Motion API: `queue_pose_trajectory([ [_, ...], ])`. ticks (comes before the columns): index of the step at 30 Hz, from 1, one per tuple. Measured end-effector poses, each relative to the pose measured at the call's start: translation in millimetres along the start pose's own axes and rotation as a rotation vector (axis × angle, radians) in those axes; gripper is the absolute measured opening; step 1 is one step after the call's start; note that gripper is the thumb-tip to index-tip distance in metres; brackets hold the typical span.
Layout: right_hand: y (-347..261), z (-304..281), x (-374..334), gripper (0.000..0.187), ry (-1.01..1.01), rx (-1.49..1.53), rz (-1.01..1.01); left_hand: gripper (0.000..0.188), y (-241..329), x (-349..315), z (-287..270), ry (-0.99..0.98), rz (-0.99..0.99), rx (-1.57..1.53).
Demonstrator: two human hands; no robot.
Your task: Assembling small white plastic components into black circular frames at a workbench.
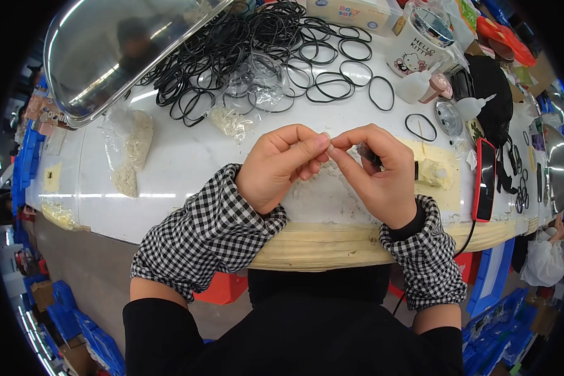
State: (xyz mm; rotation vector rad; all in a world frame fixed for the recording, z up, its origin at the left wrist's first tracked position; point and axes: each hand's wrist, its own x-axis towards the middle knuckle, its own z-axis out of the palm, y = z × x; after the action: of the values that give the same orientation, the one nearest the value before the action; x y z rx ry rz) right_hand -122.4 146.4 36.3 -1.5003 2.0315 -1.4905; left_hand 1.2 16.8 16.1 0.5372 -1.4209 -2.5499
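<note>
My left hand (285, 164) and my right hand (377, 169) meet above the white table. Thumb and forefinger of each are pinched together, fingertips touching or nearly so. Between the left fingertips shows a tiny pale piece (326, 135), too small to name. The right fingertips are closed at the same spot; what they grip is hidden. A dark object (369, 154) is tucked in the curled fingers of my right hand, mostly covered. Below the hands, small pale crumbs (323, 191) lie scattered on the tabletop. Checked sleeve covers are on both forearms.
Black rubber rings (257, 37) are heaped at the back, near a shiny metal tray (125, 50). Bags of small pale pieces (138, 141) lie left. At right are a white mug (413, 50), a red-cased phone (484, 178) with a cable, and squeeze bottles (473, 106). Yellowish tape (313, 247) covers the front edge.
</note>
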Motion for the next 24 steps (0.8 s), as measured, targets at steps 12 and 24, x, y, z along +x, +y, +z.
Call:
queue_pose_trajectory([
  [12, 1.4, 2.5, -1.1, 0.011, 0.015, -0.018, -0.082, 0.017, -0.2, -0.5, 1.7, 0.011, -0.011, -0.012],
  [24, 3.3, 7.1, -1.4, 0.009, 0.026, 0.045, 0.033, 0.017, -0.6, 3.2, -5.6, 0.052, 0.022, -0.155],
])
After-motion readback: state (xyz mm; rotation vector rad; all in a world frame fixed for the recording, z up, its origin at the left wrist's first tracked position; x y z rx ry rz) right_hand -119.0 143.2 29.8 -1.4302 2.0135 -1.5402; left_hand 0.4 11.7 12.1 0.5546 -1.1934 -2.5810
